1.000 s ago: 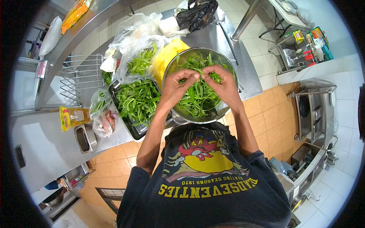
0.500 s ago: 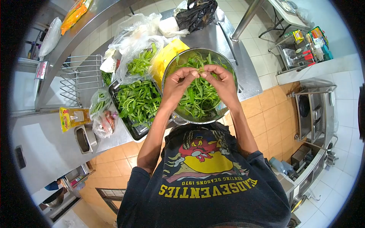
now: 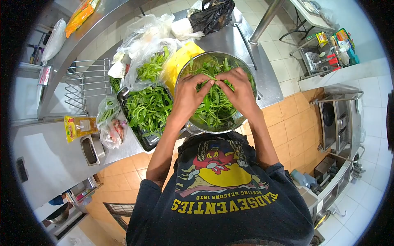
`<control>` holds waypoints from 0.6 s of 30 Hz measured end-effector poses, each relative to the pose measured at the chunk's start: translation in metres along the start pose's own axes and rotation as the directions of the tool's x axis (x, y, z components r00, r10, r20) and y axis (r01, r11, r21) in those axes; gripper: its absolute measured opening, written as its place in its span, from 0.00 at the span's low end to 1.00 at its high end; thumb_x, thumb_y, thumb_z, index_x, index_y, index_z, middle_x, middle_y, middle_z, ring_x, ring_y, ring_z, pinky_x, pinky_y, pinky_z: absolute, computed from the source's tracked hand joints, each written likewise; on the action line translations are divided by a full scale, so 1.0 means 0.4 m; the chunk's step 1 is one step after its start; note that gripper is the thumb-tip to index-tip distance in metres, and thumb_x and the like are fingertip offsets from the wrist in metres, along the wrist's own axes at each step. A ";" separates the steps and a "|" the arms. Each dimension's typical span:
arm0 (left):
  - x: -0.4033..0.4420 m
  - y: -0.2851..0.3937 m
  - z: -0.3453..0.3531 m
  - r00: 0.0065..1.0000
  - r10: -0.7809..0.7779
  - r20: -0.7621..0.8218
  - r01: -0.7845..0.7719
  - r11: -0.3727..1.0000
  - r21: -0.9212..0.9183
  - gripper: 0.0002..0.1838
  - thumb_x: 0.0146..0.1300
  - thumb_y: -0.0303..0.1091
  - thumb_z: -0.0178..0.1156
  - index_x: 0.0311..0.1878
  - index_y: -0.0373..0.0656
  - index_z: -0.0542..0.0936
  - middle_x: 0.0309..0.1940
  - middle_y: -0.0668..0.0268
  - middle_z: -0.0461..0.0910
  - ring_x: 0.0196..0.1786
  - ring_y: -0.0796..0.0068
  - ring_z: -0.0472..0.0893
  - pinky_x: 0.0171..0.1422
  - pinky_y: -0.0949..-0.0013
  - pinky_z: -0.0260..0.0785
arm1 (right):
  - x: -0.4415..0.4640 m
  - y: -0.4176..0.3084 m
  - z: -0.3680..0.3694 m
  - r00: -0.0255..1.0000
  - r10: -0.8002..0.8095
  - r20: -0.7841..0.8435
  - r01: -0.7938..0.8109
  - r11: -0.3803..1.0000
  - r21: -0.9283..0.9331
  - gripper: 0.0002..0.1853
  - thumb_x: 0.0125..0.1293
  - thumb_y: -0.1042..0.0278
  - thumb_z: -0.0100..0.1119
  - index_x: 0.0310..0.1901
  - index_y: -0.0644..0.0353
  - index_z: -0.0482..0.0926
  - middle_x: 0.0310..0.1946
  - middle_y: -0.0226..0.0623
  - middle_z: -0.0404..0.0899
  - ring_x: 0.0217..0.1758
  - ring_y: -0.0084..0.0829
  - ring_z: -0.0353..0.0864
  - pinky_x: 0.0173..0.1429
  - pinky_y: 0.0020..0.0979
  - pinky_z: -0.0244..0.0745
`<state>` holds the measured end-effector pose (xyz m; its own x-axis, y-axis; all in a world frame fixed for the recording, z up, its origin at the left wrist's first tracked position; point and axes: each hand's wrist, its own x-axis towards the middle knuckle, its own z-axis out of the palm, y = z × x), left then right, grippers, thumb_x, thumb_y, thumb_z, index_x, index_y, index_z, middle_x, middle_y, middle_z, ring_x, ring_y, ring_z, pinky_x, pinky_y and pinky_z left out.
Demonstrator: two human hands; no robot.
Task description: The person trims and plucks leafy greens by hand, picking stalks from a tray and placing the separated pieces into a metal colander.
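Observation:
Over a round mesh colander [image 3: 200, 60], both of my hands pinch a leafy green stem [image 3: 210, 77] between thumbs and fingertips. My left hand [image 3: 189, 93] is closed at the stem's left part. My right hand [image 3: 239, 87] is closed on its right part, fingers curled and thumb pointing inward. Loose leafy greens [image 3: 213, 107] fill much of the colander beneath them. To the left, a dark metal tray [image 3: 150, 143] holds a heap of similar long-stemmed greens [image 3: 147, 107]. The stem is partly covered by my fingers.
A clear plastic bag of greens [image 3: 151, 69] and a yellow sheet-like item [image 3: 186, 57] lie behind the tray. Also around are a black plastic bag [image 3: 211, 18], a long-handled ladle [image 3: 245, 37], a wire rack [image 3: 84, 88] and a yellow oil pouch [image 3: 79, 126].
My hands have turned and drawn slightly down, with the knuckles now more toward the camera. Both still pinch a green stem. The colander, tray and bags have stayed put.

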<state>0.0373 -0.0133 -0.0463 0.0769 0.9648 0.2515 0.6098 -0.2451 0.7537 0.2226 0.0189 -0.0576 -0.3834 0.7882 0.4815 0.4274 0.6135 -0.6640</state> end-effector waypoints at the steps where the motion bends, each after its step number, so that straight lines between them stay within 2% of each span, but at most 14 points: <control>1: -0.002 -0.001 0.002 1.000 -0.019 0.001 0.019 0.999 -0.035 0.11 0.65 0.34 0.68 0.42 0.35 0.84 0.34 0.55 0.85 0.36 0.62 0.82 0.45 0.64 0.73 | 0.000 -0.002 0.001 1.000 -0.007 -0.003 0.007 1.000 0.005 0.06 0.60 0.74 0.67 0.39 0.60 0.82 0.34 0.39 0.81 0.44 0.42 0.75 0.53 0.41 0.68; 5: -0.007 -0.007 0.009 0.997 -0.072 0.011 0.072 0.994 -0.085 0.11 0.67 0.35 0.66 0.42 0.35 0.82 0.33 0.54 0.83 0.35 0.66 0.80 0.45 0.65 0.72 | 0.002 -0.009 -0.003 0.998 -0.057 0.013 0.058 0.993 -0.101 0.06 0.60 0.75 0.67 0.38 0.61 0.81 0.34 0.39 0.80 0.44 0.43 0.74 0.52 0.41 0.69; 8: -0.008 -0.010 0.012 0.985 -0.158 0.070 0.168 0.974 -0.154 0.11 0.69 0.35 0.64 0.42 0.34 0.81 0.33 0.61 0.83 0.37 0.74 0.78 0.47 0.69 0.71 | 0.005 -0.013 0.002 0.998 -0.062 0.021 0.064 0.990 -0.122 0.06 0.60 0.75 0.66 0.38 0.62 0.80 0.34 0.40 0.78 0.44 0.44 0.74 0.51 0.40 0.69; 11: -0.014 -0.047 0.035 0.981 -0.174 0.088 0.194 0.910 -0.366 0.10 0.71 0.34 0.62 0.44 0.36 0.83 0.30 0.68 0.80 0.36 0.79 0.75 0.42 0.72 0.68 | 0.004 -0.016 0.008 1.000 -0.014 0.009 0.014 1.000 -0.009 0.07 0.60 0.76 0.66 0.38 0.64 0.79 0.34 0.42 0.77 0.44 0.44 0.73 0.50 0.41 0.69; 14: -0.014 -0.043 0.034 0.946 -0.271 0.177 0.324 0.775 -0.542 0.10 0.73 0.35 0.61 0.46 0.37 0.83 0.33 0.75 0.77 0.39 0.85 0.72 0.46 0.75 0.67 | -0.007 -0.007 0.022 0.997 0.044 -0.058 -0.039 0.995 0.095 0.07 0.62 0.75 0.65 0.41 0.64 0.79 0.35 0.42 0.78 0.44 0.43 0.74 0.51 0.39 0.70; 17: -0.013 -0.050 0.036 0.923 -0.319 0.215 0.380 0.679 -0.628 0.12 0.73 0.38 0.61 0.48 0.39 0.83 0.37 0.76 0.79 0.41 0.86 0.73 0.50 0.78 0.66 | -0.021 0.003 0.022 0.972 0.221 -0.085 -0.188 0.938 0.292 0.07 0.65 0.73 0.65 0.42 0.63 0.80 0.37 0.40 0.79 0.45 0.39 0.76 0.53 0.36 0.70; 18: -0.012 -0.046 0.031 0.920 -0.334 0.205 0.383 0.660 -0.646 0.12 0.73 0.39 0.61 0.49 0.39 0.83 0.38 0.76 0.79 0.41 0.86 0.73 0.50 0.78 0.66 | -0.021 0.008 0.019 0.967 0.239 -0.088 -0.202 0.932 0.302 0.07 0.65 0.72 0.65 0.43 0.63 0.80 0.38 0.40 0.80 0.45 0.38 0.77 0.53 0.35 0.70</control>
<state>0.0353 -0.0121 -0.0689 0.0289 0.9890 -0.1448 -0.0776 0.1466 0.9861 0.2209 0.0138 -0.0682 -0.1965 0.9129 0.3577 0.2285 0.3974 -0.8887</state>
